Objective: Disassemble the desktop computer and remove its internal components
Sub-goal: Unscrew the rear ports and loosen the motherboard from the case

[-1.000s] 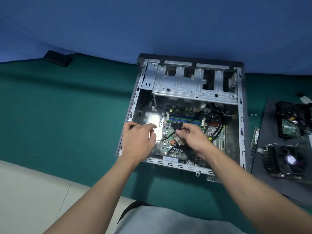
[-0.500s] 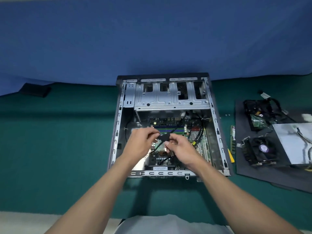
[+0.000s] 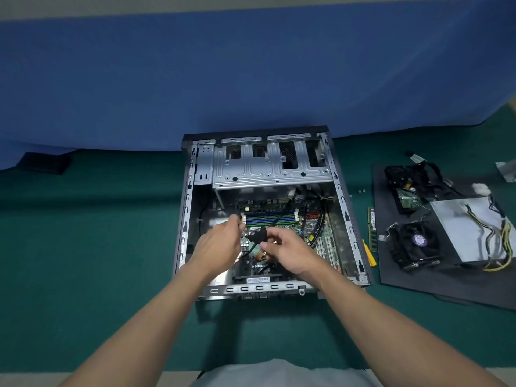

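A green-clothed table (image 3: 97, 247) before a blue backdrop (image 3: 251, 79) carries an open desktop case (image 3: 344, 210), lying on its side with the lid off. Both hands reach into the case, over the motherboard (image 3: 321, 241).

0.5 s ago they met on a black connector (image 3: 259, 234); now they have parted. The right hand (image 3: 290, 254) alone pinches the connector between thumb and forefinger, raised above the board, with a black cable running from it toward the case's near edge. The left hand (image 3: 220, 247) sits just left of the connector, fingers curled at the end of the blue and green memory slots (image 3: 269, 217); whether it grips anything cannot be told.

Inside the case, a bare metal cage (image 3: 268, 170) spans the far end, and loose black cables run along the board's right side.

Right of the case, well apart, a black mat (image 3: 446, 283) holds a fan cooler (image 3: 416, 244), a power supply (image 3: 469, 227) and a drive (image 3: 405, 188). A memory stick (image 3: 372, 230) lies between case and mat.
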